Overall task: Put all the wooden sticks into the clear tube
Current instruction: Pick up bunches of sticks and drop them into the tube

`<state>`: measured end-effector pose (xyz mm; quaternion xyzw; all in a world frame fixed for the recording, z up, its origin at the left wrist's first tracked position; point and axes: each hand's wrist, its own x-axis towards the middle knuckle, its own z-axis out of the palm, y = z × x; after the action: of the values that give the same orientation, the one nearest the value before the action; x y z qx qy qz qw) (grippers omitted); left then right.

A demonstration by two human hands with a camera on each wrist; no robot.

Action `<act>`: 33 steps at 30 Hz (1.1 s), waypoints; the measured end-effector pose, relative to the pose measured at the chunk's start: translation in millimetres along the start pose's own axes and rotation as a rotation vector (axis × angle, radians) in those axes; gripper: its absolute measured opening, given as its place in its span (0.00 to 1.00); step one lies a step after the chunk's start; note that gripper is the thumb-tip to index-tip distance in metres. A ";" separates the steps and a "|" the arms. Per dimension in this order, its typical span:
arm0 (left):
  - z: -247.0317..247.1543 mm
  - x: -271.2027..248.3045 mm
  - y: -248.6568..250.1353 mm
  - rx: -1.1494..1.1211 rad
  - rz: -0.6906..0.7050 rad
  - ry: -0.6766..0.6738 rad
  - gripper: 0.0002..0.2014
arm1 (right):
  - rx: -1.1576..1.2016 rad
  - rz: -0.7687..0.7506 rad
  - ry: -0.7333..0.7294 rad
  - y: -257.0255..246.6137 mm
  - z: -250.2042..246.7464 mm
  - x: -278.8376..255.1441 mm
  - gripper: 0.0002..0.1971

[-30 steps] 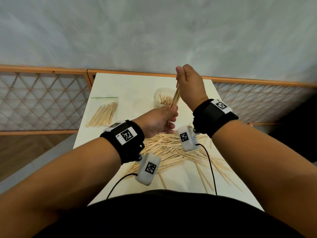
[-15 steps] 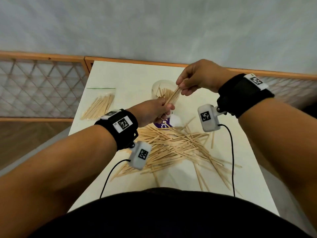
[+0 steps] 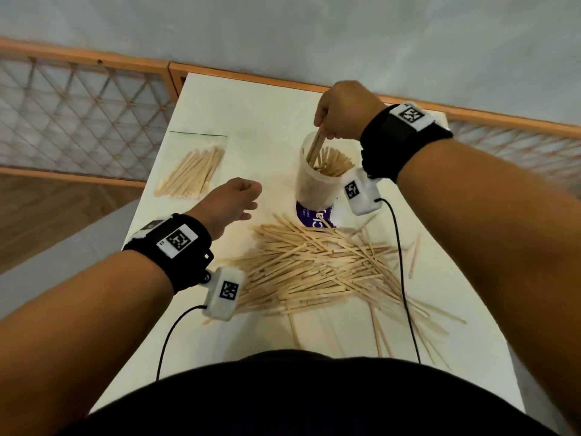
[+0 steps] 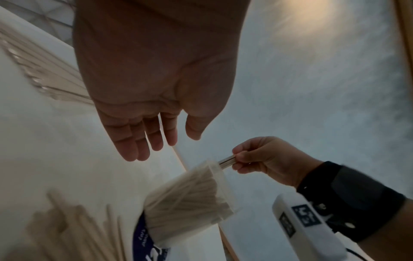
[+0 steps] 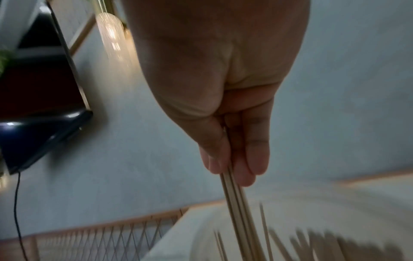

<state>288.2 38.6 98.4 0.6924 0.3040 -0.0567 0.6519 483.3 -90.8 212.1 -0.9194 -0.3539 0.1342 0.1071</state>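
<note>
On the far left of the white table (image 3: 267, 114) lies a clear bag of sticks (image 3: 191, 171), and just right of it the left hand (image 3: 231, 202) hovers above the tabletop with its fingers (image 4: 143, 139) loosely extended and holding nothing. In the middle, nearer the person, a loose heap of wooden sticks (image 3: 317, 269) sprawls across the table, touching the purple label (image 3: 314, 217) at the foot of the clear tube (image 3: 314, 187), which stands upright and already packed with sticks. Over the tube's mouth the right hand (image 3: 344, 111) pinches a small bundle of sticks (image 3: 317, 146) between thumb and fingertips (image 5: 257, 159), their lower ends inside the tube.
</note>
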 end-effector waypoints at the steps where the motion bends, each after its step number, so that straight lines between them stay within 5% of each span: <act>1: -4.7 0.0 -5.9 0.009 -0.021 0.006 0.12 | -0.053 -0.013 -0.021 -0.6 14.5 7.8 0.11; 6: -20.9 -1.1 -29.8 0.074 -0.104 0.048 0.16 | -0.132 0.058 -0.170 9.8 64.9 22.8 0.11; 11: -23.5 -0.4 -36.1 0.122 -0.133 0.066 0.18 | -0.093 0.040 -0.174 17.3 63.9 20.9 0.15; 16: -15.5 0.8 -30.0 0.207 -0.106 0.022 0.16 | 0.079 0.023 0.022 31.5 15.9 -8.3 0.15; 21: 1.7 5.3 -29.5 0.549 0.024 0.002 0.18 | 0.298 0.188 0.276 76.4 6.5 -65.3 0.10; 29: 44.4 21.9 -44.4 1.071 0.150 -0.184 0.36 | 0.107 0.367 -0.179 143.8 110.3 -122.0 0.22; 33: 65.5 25.5 -57.9 1.358 0.222 -0.238 0.39 | -0.030 0.214 -0.254 143.3 149.4 -128.3 0.31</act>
<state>301.0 -16.0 26.6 0.9628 0.0553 -0.2427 0.1054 432.8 -266.8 51.6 -0.9289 -0.2665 0.2549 0.0327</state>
